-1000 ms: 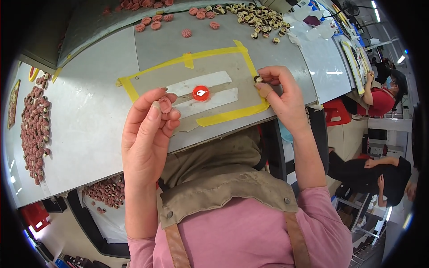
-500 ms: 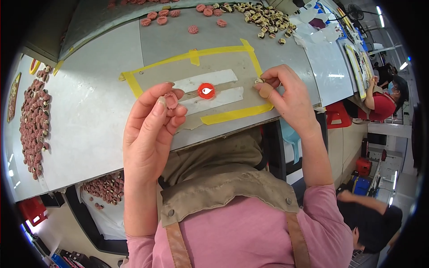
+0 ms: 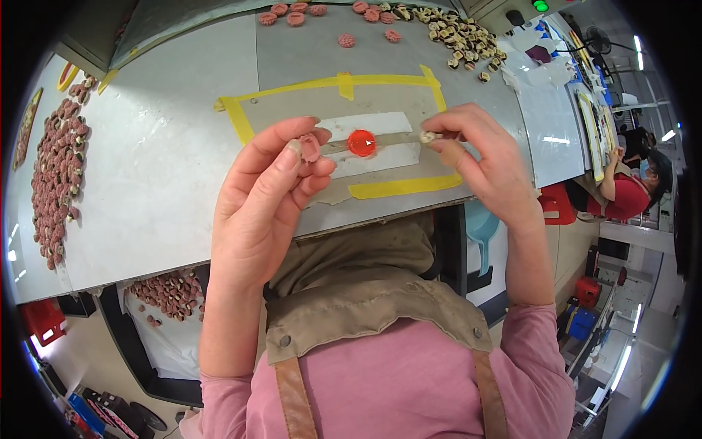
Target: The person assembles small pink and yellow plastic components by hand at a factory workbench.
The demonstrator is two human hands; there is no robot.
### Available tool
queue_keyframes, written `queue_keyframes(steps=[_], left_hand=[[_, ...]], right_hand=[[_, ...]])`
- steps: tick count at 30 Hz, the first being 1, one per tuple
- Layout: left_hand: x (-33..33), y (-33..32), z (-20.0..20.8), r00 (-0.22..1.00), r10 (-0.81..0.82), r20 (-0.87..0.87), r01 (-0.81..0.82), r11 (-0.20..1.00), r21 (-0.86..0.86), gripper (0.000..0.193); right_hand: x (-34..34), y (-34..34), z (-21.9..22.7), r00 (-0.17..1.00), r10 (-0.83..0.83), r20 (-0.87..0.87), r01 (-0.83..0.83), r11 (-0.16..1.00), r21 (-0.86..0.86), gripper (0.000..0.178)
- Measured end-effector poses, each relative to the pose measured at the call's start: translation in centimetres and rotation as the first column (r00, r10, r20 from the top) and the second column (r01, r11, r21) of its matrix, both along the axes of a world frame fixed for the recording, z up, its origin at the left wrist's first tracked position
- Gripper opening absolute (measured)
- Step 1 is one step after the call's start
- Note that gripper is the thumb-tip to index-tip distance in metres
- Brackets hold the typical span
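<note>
My left hand is raised above the near part of the table, its thumb and fingers pinching a pink piece with a scalloped rim. The hollow of that piece is turned towards me. Across from it, my right hand pinches a small cream piece; the fingers partly cover it. Between the hands, a shiny red disc with a small white mark lies on a grey-brown mat. White strips lie on the mat above and below the disc.
Yellow tape borders the mat. Loose pink pieces and a heap of cream-and-dark pieces lie at the far side. Many pink-and-dark pieces cover the left end. Below the table edge, a tray holds more. A co-worker sits at the right.
My hands have come slightly closer together, each still pinching its piece. The whole view has shifted a little, and the person in black at the lower right is out of sight.
</note>
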State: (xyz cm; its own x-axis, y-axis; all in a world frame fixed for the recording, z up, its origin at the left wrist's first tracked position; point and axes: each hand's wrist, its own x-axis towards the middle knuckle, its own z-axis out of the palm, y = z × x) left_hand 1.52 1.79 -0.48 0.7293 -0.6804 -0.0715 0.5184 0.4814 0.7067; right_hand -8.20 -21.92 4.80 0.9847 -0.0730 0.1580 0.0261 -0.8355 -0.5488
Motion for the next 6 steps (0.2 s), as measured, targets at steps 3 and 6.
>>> queue_keyframes(steps=[3,6], left_hand=[[0.1,0.1,0.0,1.0,0.005,-0.013,-0.005,1.0,0.011,0.033],[0.1,0.3,-0.2,1.0,0.004,-0.003,-0.004,1.0,-0.01,0.033]], right_hand=[[1.8,2.1,-0.5,0.981,0.166,0.101,-0.16,0.985,-0.065,0.017],[3.2,2.9,-1.4,0.957,0.263,0.123,-0.231,0.947,-0.223,0.018]])
